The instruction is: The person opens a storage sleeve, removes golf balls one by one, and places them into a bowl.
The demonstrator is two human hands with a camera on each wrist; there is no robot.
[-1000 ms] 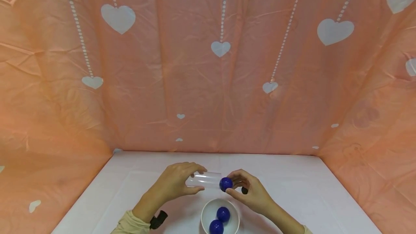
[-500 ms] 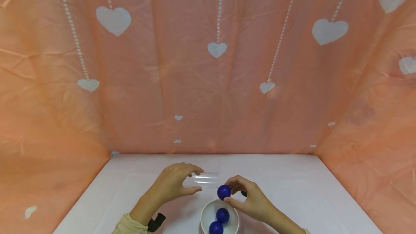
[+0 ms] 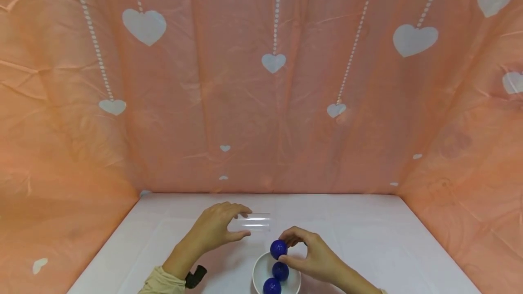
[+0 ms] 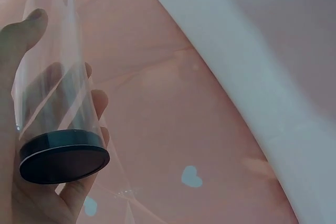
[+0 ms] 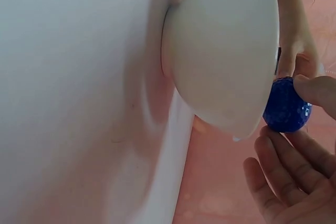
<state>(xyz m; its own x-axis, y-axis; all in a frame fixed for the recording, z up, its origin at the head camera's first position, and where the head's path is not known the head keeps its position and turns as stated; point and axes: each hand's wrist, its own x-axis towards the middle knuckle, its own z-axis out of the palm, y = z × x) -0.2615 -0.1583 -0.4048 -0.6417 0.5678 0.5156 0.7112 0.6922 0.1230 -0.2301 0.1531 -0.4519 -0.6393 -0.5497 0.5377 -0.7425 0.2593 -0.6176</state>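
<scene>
My left hand [image 3: 216, 228] grips a clear plastic tube [image 3: 259, 222] that lies roughly sideways above the table, its free end pointing right. A black cap [image 4: 64, 156] closes the tube's other end in the left wrist view; nothing shows inside the tube. Between thumb and fingertips, my right hand [image 3: 312, 255] pinches a blue dimpled golf ball [image 3: 278, 249] at the far rim of a white bowl [image 3: 261, 267]. Inside the bowl sit two more blue golf balls, a farther ball [image 3: 280, 271] and a nearer ball [image 3: 272, 286]. From the right wrist, the held golf ball [image 5: 286, 106] appears beside the bowl's rim.
Both hands are over a white table [image 3: 163, 235]. Orange sheeting [image 3: 245, 103] with white hearts hangs behind it and along both sides. A black angled piece [image 3: 196, 276] shows beside the left wrist. The bowl's near edge is cut off by the head view.
My right hand has carried the golf ball away from the tube's open end, down and slightly left to the bowl. The left hand has shifted a little left with the tube.
</scene>
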